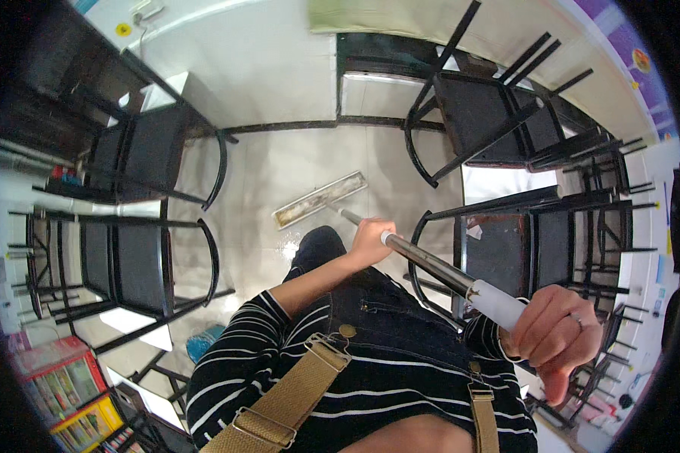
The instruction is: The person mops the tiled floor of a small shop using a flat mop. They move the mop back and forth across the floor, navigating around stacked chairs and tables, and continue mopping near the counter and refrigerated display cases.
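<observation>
A flat mop stands before me, its long rectangular head [320,199] on the pale tiled floor. From that head a metal pole [430,263] slants up to the right, ending in a white plastic grip [496,304]. My left hand [372,240] is wrapped around the pole's middle, just below a white collar. Higher up, at the top end, my right hand [561,331] closes over the white grip and wears a ring. The mop's underside is hidden.
Black metal-framed chairs [144,260] line the left, and more chairs [496,249] line the right, some with legs pointing up. A pale wall panel [266,73] stands ahead. Red and yellow bookshelves [62,376] are at lower left. A blue object [204,341] sits partly hidden behind my left arm.
</observation>
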Available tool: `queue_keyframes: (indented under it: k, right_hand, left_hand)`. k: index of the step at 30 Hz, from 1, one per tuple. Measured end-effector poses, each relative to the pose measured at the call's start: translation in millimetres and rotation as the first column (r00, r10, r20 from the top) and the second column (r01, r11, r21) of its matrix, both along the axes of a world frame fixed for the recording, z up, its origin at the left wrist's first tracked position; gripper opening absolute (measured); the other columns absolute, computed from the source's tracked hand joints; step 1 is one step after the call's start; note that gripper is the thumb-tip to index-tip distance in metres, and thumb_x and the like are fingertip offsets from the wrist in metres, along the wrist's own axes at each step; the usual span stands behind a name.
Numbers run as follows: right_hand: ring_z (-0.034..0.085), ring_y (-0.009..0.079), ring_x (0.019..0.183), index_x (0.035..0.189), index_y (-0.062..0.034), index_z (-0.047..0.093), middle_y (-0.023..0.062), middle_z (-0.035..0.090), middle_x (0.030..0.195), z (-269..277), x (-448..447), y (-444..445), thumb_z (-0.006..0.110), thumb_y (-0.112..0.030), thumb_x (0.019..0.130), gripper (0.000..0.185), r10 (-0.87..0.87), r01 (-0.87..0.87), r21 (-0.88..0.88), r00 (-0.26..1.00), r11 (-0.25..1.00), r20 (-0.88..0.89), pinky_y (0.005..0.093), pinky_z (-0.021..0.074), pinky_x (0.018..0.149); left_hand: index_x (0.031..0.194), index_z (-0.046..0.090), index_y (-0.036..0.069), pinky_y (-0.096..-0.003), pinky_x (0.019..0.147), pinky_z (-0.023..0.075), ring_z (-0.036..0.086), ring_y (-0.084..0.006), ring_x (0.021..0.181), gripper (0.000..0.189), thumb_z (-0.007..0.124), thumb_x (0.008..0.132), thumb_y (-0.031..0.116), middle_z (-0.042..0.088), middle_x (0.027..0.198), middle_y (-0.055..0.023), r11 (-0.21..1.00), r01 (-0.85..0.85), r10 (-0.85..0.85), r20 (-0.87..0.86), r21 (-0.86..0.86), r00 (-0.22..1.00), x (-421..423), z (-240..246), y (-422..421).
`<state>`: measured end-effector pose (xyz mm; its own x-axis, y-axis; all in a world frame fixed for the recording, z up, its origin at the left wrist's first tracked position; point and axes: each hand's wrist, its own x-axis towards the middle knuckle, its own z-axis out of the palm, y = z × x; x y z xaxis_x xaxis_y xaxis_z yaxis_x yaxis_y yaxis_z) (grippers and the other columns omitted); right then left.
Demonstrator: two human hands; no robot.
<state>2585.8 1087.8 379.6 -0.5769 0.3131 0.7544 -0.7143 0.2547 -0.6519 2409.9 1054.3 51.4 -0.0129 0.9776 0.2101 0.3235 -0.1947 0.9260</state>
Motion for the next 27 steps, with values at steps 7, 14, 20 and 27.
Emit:
queue_keyframes:
  k: [7, 14, 20, 27]
  right_hand:
    - [0.051, 0.0184, 0.038, 0.053, -0.0057, 0.045, 0.0055, 0.05, 0.049, -52, -54, 39, 0.076, -0.008, 0.071, 0.035, -0.236, 0.237, -0.005, 0.967, 0.971, 0.092, 0.0283, 0.04, 0.037]
    - [0.049, 0.0218, 0.043, 0.059, -0.0064, 0.044, 0.008, 0.05, 0.052, -110, -167, 63, 0.056, -0.022, 0.084, 0.032, -0.936, 0.955, -0.258, 0.217, 0.145, 0.277, 0.0342, 0.0399, 0.047]
    - [0.04, 0.0122, 0.041, 0.06, -0.0104, 0.045, 0.0008, 0.046, 0.05, -125, -226, 43, 0.054, -0.03, 0.083, 0.031, -0.962, 0.915, -0.387, 0.0, -0.111, 0.274, 0.0287, 0.0355, 0.052]
    - [0.036, 0.0131, 0.039, 0.057, -0.0104, 0.042, 0.0013, 0.042, 0.046, -144, -265, -19, 0.043, -0.031, 0.086, 0.035, -0.931, 0.813, -0.472, -0.222, -0.34, 0.288, 0.0309, 0.0351, 0.053]
  left_hand:
    - [0.063, 0.048, 0.005, -0.0377, 0.058, 0.0389, 0.05, -0.029, 0.062, 0.03, 0.076, 0.069, 0.015, 0.051, 0.061, -0.0095, 0.996, 0.09, -0.09, -0.014, 0.022, 0.996, -45, -33, 130]
    - [0.078, 0.053, 0.007, -0.042, 0.07, 0.0433, 0.054, -0.034, 0.079, 0.029, 0.076, 0.066, 0.019, 0.057, 0.077, -0.0097, 0.803, 0.593, -0.59, -0.226, -0.06, 0.776, -119, -78, 257]
    - [0.085, 0.059, 0.01, -0.0411, 0.077, 0.0458, 0.057, -0.0327, 0.086, 0.03, 0.077, 0.064, 0.02, 0.06, 0.081, -0.0085, 0.36, 0.884, -0.923, -0.251, -0.299, 0.291, -162, -136, 305]
    - [0.081, 0.065, 0.018, -0.045, 0.072, 0.0481, 0.06, -0.0328, 0.086, 0.025, 0.072, 0.065, 0.036, 0.065, 0.084, -0.0089, 0.135, 0.845, -0.884, -0.449, -0.517, -0.133, -148, -185, 283]
